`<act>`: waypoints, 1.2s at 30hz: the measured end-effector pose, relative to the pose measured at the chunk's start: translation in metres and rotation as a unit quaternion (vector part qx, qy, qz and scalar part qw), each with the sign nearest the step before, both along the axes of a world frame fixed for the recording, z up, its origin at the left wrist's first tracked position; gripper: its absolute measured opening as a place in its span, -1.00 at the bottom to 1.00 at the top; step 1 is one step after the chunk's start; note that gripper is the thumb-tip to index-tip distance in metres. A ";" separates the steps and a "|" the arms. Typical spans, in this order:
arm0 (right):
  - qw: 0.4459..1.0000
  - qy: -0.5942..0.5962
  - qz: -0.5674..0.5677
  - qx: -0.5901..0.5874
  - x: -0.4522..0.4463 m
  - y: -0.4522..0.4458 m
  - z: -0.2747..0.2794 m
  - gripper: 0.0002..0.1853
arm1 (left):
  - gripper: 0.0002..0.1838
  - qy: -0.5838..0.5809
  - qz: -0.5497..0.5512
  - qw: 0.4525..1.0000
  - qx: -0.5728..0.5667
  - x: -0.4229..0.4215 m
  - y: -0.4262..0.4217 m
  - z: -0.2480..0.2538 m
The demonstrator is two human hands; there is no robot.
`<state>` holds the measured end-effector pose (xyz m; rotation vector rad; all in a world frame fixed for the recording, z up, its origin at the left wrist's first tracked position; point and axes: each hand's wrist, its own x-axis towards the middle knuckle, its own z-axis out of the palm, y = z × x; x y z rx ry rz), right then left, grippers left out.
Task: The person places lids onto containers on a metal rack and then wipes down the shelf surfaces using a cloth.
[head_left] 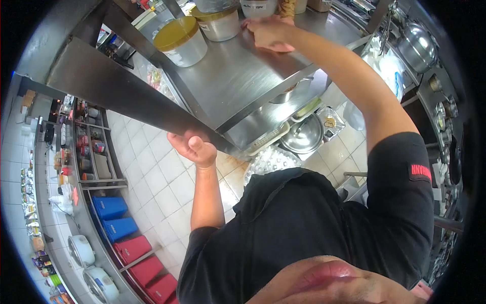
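My right hand (pixel 271 34) reaches over the metal shelf (pixel 233 76), its fingers stretched toward the left and its thumb apart. Close by stands a white tub (pixel 258 8) with handwriting on it; whether I touch it cannot be seen. Behind the wrist shows a golden-brown item (pixel 287 8) of unclear kind. To the left are a tub with a yellow lid (pixel 181 42) and a second yellow-lidded tub (pixel 217 24). Beside the lower part of a metal post (pixel 131 96), my left hand (pixel 195 149) is loosely curled, thumb apart, with nothing visible in it. Contact with the post is unclear.
Under the shelf are a steel bowl (pixel 304 134), a pale plastic basket (pixel 268 139) and a clear bag (pixel 273 161). Blue bins (pixel 111 206) and red bins (pixel 134 248) sit under the left counter. Steel pans (pixel 417 46) hang at right.
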<state>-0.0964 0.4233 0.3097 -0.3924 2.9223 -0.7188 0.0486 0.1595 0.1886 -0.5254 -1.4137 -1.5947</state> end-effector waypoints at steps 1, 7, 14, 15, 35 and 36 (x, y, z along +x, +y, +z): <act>0.996 -0.048 -0.040 -0.057 0.002 0.000 0.007 -0.37 | -0.28 0.002 0.003 1.000 0.005 0.000 0.000 0.000; 0.953 0.021 -0.001 0.303 0.042 -0.026 0.021 -0.37 | -0.24 -0.039 -0.072 0.996 0.035 0.008 -0.006 -0.008; 0.993 0.068 0.085 -0.040 0.010 0.046 -0.011 -0.65 | -0.21 -0.039 -0.082 0.996 0.019 0.007 -0.009 -0.007; 0.992 0.110 0.056 0.034 0.011 0.055 0.011 -0.65 | -0.21 -0.038 -0.080 0.996 0.018 0.006 -0.009 -0.009; 0.973 0.096 -0.210 -0.019 -0.028 0.265 0.013 -0.50 | -0.24 -0.040 0.005 0.999 -0.005 0.008 0.000 0.004; 0.972 0.106 -0.209 -0.031 -0.042 0.275 0.022 -0.55 | -0.23 -0.038 0.015 0.999 -0.004 0.007 0.001 0.006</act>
